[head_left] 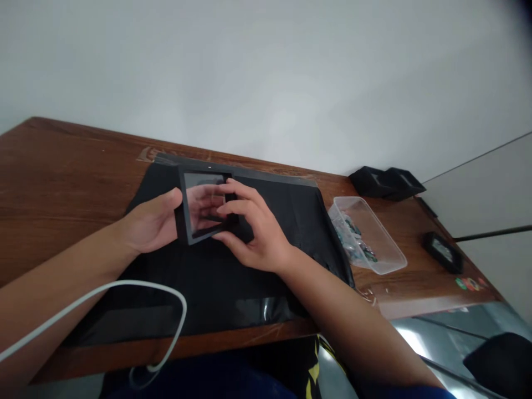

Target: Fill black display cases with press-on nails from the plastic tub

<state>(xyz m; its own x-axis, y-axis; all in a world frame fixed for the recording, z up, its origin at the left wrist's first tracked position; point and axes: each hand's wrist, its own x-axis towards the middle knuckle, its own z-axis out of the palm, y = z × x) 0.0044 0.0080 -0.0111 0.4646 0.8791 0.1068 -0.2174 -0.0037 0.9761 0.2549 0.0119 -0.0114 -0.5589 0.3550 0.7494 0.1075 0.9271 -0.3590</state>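
Observation:
A small black picture frame [185, 221] with a glossy pane stands tilted up over a black mat [224, 277] on the wooden table [58, 183]. My left hand [152, 224] grips the frame's left edge, thumb on the front, fingers behind it. My right hand [253, 230] is at the frame's right side, fingers curled and pressed against its back and edge. The pane reflects my fingers.
A clear plastic tub [368, 235] with small coloured pieces lies right of the mat. Two black frame parts [386, 182] sit at the table's back right, another small black frame [443, 252] near the right edge. A white cable [124, 285] loops across my left forearm.

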